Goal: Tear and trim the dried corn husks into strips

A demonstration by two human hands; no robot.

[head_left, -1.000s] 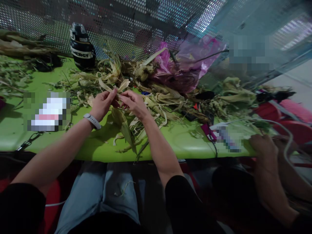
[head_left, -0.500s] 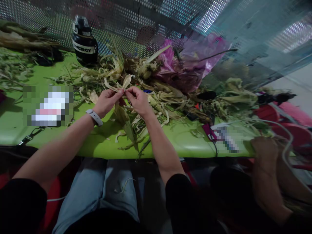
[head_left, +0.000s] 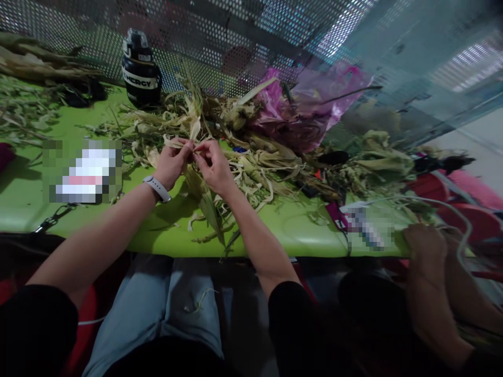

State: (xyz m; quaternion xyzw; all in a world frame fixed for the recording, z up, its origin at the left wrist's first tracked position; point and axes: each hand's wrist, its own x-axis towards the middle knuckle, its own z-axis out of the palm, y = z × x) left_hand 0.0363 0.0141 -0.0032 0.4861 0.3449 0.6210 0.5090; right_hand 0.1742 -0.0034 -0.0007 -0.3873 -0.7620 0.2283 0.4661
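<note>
Both my hands meet over the near middle of a green table (head_left: pixel 283 230). My left hand (head_left: pixel 172 163), with a grey wristband, pinches the top of a dried corn husk (head_left: pixel 198 186). My right hand (head_left: pixel 212 166) pinches the same husk from the other side, fingers closed on its pale tip. The husk's long leaves hang down past the table's front edge. Behind the hands lies a heap of loose husks (head_left: pixel 251 152).
A black bottle (head_left: pixel 140 74) stands at the back left against a perforated metal screen. A pink plastic bag (head_left: pixel 302 107) lies at the back right. Another person's hand (head_left: pixel 426 246) rests at the table's right front edge, near a white cable.
Both hands have shifted slightly up and away from me with the husk. The view has tilted a little; the other person's hand stays at the right edge.
</note>
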